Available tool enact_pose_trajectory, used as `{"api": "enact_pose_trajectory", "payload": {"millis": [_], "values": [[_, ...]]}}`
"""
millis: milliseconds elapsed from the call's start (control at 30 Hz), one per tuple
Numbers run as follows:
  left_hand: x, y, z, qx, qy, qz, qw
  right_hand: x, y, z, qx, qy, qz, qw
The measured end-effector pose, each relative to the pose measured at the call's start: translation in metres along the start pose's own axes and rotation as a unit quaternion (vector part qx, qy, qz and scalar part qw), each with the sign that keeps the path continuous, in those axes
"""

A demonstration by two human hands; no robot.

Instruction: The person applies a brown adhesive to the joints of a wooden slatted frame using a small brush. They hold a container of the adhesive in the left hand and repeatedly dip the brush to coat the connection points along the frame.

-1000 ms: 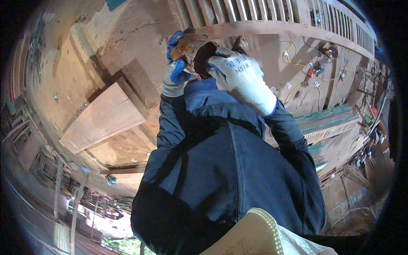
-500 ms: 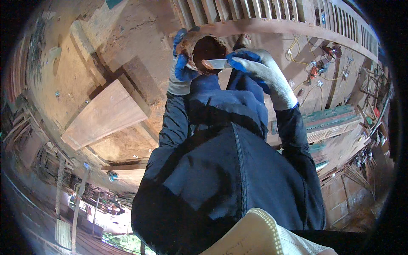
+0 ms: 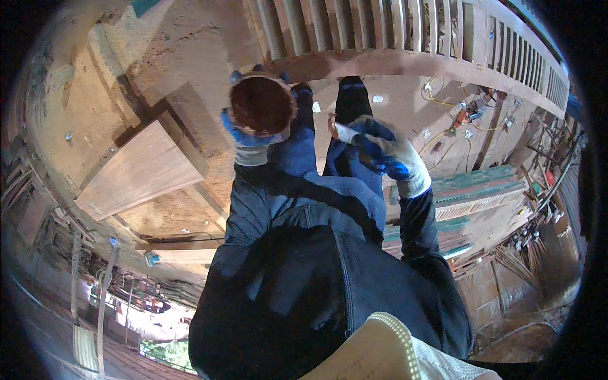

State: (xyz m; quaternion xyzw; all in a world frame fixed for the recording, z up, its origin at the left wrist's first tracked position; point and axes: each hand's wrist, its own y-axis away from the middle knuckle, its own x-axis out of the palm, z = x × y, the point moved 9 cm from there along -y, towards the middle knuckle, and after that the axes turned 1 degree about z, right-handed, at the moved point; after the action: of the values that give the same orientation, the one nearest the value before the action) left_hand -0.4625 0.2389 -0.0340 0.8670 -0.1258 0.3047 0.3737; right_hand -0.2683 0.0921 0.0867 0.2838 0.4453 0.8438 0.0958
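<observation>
Nearest, the dark jacket [image 3: 285, 278] fills the lower view; beyond it both gloved hands are up front. L hand [image 3: 248, 140] is clamped round the outside of a round tub [image 3: 261, 104], brown inside, mouth facing the cam. R hand [image 3: 387, 152], fingers together on a flat scraper [image 3: 346, 133], w/ a brown lump at its tip. Change vs. 0.5 s ago: blade was at the tub's mouth; now it's out to the R, tub shifted L, clear gap between. So, I'd judge, blade's loaded & not working in the tub atm. Tub is L of the trouser legs [image 3: 354, 152], near the slatted wooden frame [image 3: 380, 61]; can't tell if they touch. Farther R, a red tool [image 3: 460, 118] & yellow cord [image 3: 437, 100] on the floor.
</observation>
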Motion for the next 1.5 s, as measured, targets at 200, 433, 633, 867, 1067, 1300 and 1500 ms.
{"api": "enact_pose_trajectory", "payload": {"millis": [200, 433, 633, 867, 1067, 1300, 1500], "values": [[-0.113, -0.040, -0.007, 0.060, 0.074, -0.038, 0.995, -0.034, -0.039, -0.001, -0.079, -0.100, 0.010, 0.992], [-0.116, -0.023, 0.009, 0.016, 0.255, 0.038, 0.966, -0.063, -0.063, -0.022, -0.070, -0.253, 0.010, 0.965], [-0.061, 0.006, 0.037, -0.118, 0.414, 0.049, 0.901, -0.101, -0.055, -0.032, -0.149, 0.162, -0.109, 0.969], [-0.058, 0.020, 0.049, -0.139, 0.431, 0.114, 0.884, -0.085, -0.051, -0.036, -0.011, -0.099, -0.129, 0.987], [-0.064, 0.020, 0.087, -0.152, 0.397, 0.119, 0.897, -0.063, -0.038, -0.029, 0.034, -0.041, -0.095, 0.994], [-0.074, 0.009, 0.140, -0.167, 0.358, 0.122, 0.911, 0.011, -0.016, 0.013, -0.020, 0.221, 0.048, 0.974], [-0.064, 0.013, 0.125, -0.181, 0.251, 0.113, 0.944, 0.006, -0.004, -0.001, 0.062, 0.269, -0.010, 0.961]]}}
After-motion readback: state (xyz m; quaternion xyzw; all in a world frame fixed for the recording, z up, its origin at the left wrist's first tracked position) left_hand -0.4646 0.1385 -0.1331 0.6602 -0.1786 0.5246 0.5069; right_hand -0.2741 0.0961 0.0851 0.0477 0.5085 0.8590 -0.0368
